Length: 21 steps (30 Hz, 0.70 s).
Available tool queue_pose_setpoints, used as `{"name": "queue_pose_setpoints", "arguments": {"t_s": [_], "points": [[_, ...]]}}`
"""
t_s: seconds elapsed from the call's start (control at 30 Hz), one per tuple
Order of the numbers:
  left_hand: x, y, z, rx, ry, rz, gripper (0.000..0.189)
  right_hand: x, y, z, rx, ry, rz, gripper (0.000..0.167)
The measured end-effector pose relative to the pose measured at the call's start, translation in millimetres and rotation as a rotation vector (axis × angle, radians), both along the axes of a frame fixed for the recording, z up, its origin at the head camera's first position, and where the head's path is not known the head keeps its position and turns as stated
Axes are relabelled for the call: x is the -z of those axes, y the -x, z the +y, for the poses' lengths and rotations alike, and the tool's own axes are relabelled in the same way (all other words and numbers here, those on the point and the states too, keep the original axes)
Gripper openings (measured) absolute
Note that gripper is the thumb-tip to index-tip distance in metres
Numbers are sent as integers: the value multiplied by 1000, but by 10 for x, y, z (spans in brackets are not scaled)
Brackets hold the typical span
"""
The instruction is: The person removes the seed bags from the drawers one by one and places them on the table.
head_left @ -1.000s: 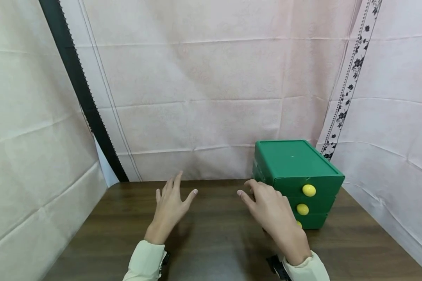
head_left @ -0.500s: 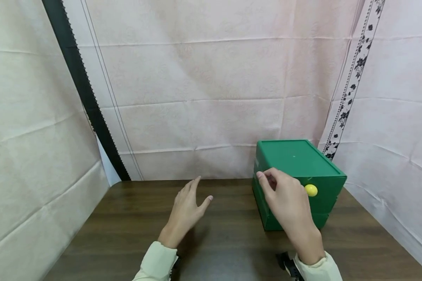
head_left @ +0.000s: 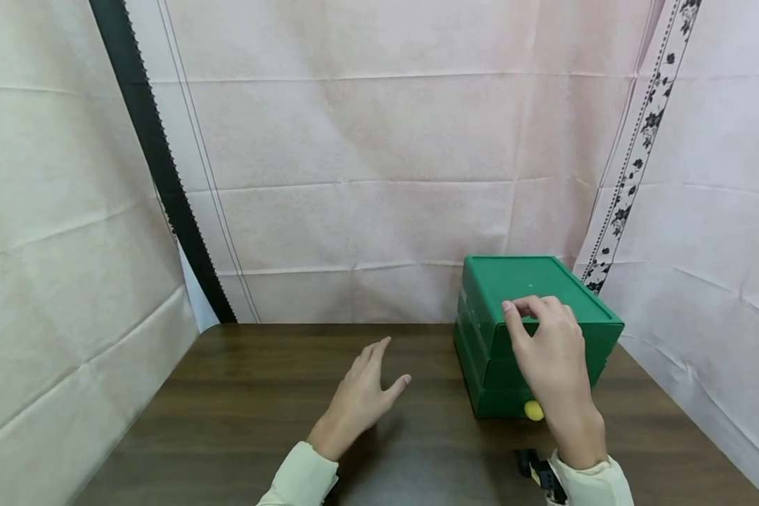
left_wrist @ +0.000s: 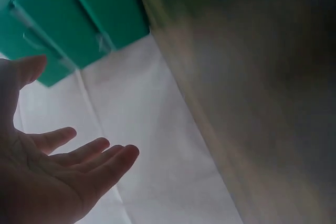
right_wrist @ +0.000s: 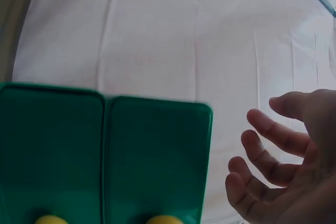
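Note:
A small green drawer box (head_left: 512, 277) with stacked drawers stands at the right of the table. In the head view one round yellow knob (head_left: 534, 410) shows low on its front; my right hand (head_left: 553, 355) hides the others. That hand hovers before the upper front of the box, fingers loosely bent, holding nothing. The right wrist view shows two drawer fronts (right_wrist: 157, 156) apart from the fingers, and a yellow knob (right_wrist: 165, 220) at the bottom edge. My left hand (head_left: 359, 400) is over the middle of the table, fingers spread, thumb apart, nothing in it.
A brown wood-grain table (head_left: 240, 407) spreads under both hands. Pale cloth (head_left: 367, 154) hangs behind it and along both sides, with a dark strip (head_left: 158, 154) at left and a floral band (head_left: 639, 154) at right.
My right hand has moved right and up, from beside the box to in front of it. The left hand has shifted right and slightly nearer. The box stays in place.

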State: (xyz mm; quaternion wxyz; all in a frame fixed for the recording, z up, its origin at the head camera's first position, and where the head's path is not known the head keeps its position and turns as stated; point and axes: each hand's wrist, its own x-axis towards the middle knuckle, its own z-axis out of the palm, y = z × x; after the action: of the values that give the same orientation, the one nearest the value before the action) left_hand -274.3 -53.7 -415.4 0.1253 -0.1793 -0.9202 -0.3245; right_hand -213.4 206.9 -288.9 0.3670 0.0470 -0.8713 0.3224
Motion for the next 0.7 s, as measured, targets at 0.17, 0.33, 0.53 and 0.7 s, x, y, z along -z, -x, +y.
{"name": "queue_pose_setpoints", "arguments": {"t_s": [0.17, 0.33, 0.53, 0.7], "points": [[32, -72, 117, 35, 15, -35, 83, 48, 89, 119, 47, 60, 61, 30], [61, -133, 282, 80, 6, -89, 84, 95, 165, 215, 98, 120, 103, 31], [70, -175, 445, 104, 25, -122, 84, 182, 269, 280, 118, 187, 223, 29], [7, -242, 531, 109, 65, -185, 89, 253, 390, 349, 164, 261, 387, 25]]}}
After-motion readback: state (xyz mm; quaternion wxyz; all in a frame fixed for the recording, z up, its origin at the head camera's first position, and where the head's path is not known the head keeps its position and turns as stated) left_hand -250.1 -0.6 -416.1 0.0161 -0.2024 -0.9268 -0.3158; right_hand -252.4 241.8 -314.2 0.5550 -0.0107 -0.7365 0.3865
